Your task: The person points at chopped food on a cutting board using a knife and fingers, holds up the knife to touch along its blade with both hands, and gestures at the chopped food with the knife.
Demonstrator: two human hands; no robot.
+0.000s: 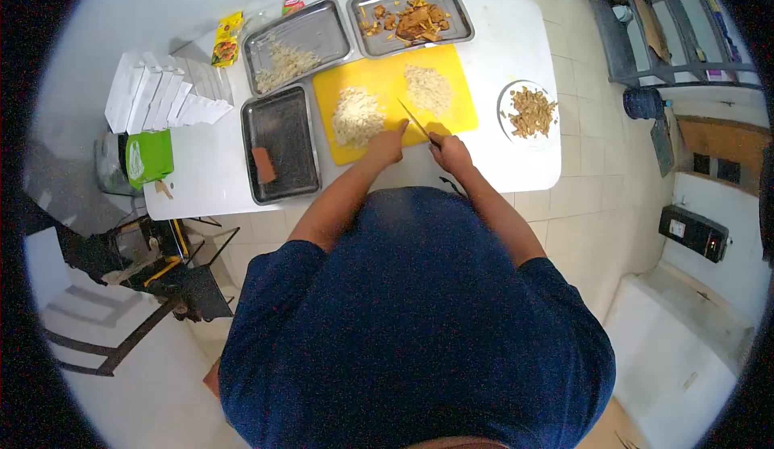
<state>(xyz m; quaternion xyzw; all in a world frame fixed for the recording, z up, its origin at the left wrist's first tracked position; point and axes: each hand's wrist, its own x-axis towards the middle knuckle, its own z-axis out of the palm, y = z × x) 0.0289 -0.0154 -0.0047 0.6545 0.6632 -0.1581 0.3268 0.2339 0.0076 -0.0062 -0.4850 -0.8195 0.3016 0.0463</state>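
My right hand (453,155) is wrapped around the handle of a knife (416,120) at the near edge of the yellow cutting board (387,81). The blade slants up and left over the board. My left hand (387,145) rests at the board's near edge, one finger stretched toward the blade; its other fingers are partly hidden, and nothing shows in it. Beside it lies a heap of pale chopped food (357,117). A flatter patch of finely chopped pale food (428,90) spreads beyond the knife tip.
Behind the board, one metal tray (352,30) bears browned pieces, another tray (256,40) pale bits. A dark tray (276,122) at left holds a reddish-brown block (264,165). A plate (505,97) of brown pieces stands right. White boxes (149,90) and a green pack (150,157) sit left.
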